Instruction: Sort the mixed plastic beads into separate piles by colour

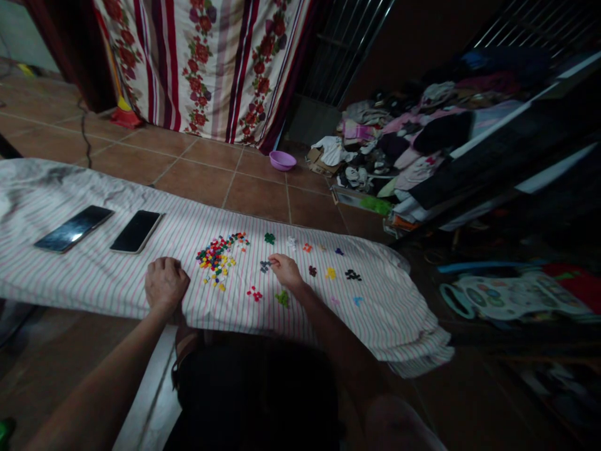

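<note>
My right hand [285, 270] is pinched at the thumb and forefinger, its tips beside a small cluster of grey pieces [265, 267]. Whatever sits between those fingertips is too small to make out. My left hand [165, 282] rests curled on the striped cloth [211, 213], fingers folded under, nothing visible in it. Between the hands lies a mixed heap of small coloured pieces [216, 255]. Single-colour clusters surround my right hand: dark green [269, 238], red [255, 294], light green [282, 298], yellow [330, 272], dark red [312, 270] and black [352, 275].
Two phones, one dark [75, 229] and one light-edged [137, 231], lie left on the cloth. Beyond are a tiled floor, a purple basin [282, 161] and a flowered curtain [201, 69]. Piled clothes [394, 138] and dark shelving stand at right.
</note>
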Demonstrator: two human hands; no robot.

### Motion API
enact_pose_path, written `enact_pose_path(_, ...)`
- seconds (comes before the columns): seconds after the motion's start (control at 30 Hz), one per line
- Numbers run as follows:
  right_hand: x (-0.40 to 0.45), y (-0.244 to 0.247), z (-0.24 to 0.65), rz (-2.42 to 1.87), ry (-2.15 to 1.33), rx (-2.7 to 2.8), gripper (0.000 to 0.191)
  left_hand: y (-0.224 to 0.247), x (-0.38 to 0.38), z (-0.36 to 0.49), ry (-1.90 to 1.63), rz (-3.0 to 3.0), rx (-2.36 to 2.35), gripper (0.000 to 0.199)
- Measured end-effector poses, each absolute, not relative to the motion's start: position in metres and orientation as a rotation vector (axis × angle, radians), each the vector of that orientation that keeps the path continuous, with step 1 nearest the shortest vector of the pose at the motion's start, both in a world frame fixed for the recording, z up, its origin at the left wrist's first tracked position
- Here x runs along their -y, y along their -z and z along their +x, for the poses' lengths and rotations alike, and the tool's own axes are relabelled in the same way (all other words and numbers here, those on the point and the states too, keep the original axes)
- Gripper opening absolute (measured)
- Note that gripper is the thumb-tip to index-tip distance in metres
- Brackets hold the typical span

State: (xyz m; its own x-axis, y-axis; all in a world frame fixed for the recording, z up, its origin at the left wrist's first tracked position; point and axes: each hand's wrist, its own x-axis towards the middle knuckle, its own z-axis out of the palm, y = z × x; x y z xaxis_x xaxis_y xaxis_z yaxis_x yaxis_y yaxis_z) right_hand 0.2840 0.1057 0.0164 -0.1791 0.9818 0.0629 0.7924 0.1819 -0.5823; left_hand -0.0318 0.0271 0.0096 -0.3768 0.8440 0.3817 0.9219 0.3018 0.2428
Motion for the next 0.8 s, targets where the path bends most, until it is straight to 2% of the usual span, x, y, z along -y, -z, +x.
enact_pose_path(0.13,-0.098,-0.016,0.28,-1.702,-0.481,2.162,0.033,-0.011,-0.027,-0.031,0.664,-1.643,2.38,0.024)
enact_pose_path(0.57,-0.102,-0.01,0.282,-1.609,-0.594,2.067,0.033,-0.01,-0.028,-0.033,0.669,-1.666,2.385,0.022)
enact_pose_path(0.8,-0.126,-0.03,0.261,-1.507,-0.491,2.176,0.025,-0.014,-0.028,-0.031,0.694,-1.663,2.413,0.019)
